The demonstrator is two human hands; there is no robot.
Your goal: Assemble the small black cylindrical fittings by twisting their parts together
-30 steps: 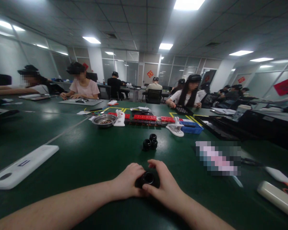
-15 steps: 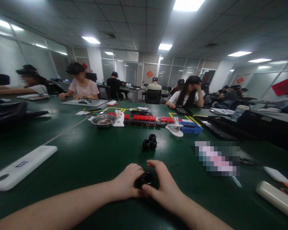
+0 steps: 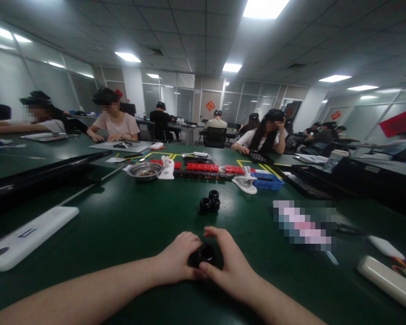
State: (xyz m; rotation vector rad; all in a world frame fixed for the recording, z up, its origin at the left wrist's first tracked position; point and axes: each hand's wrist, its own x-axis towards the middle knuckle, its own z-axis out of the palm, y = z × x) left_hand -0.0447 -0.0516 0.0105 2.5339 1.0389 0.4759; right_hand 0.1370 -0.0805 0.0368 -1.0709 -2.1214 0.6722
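Note:
In the head view, a glossy black ring-shaped part (image 3: 206, 253) with a round hole in its top sits low over the green table between my hands. My left hand (image 3: 179, 257) curls round its left side, thumb on the near side and fingers over the far side. Around the right side, my right hand (image 3: 233, 266) is cupped, its thumb against the part and its index finger arched above. Dark material shows in my left grip, but whether it is a second part I cannot tell. Just beyond, three similar black ring-shaped parts (image 3: 209, 203) stand clustered together.
Farther back are a metal bowl (image 3: 145, 172) of small pieces, white clamps (image 3: 245, 181), a red block strip (image 3: 203, 167) and a blue tray (image 3: 269, 181). A white bar (image 3: 32, 239) lies left; a blurred packet (image 3: 304, 225) lies right. Several people sit around.
At the left, a long black panel has shifted and now lies slanting farther across the table. My hands keep nearly the same hold, and the whole view has moved slightly.

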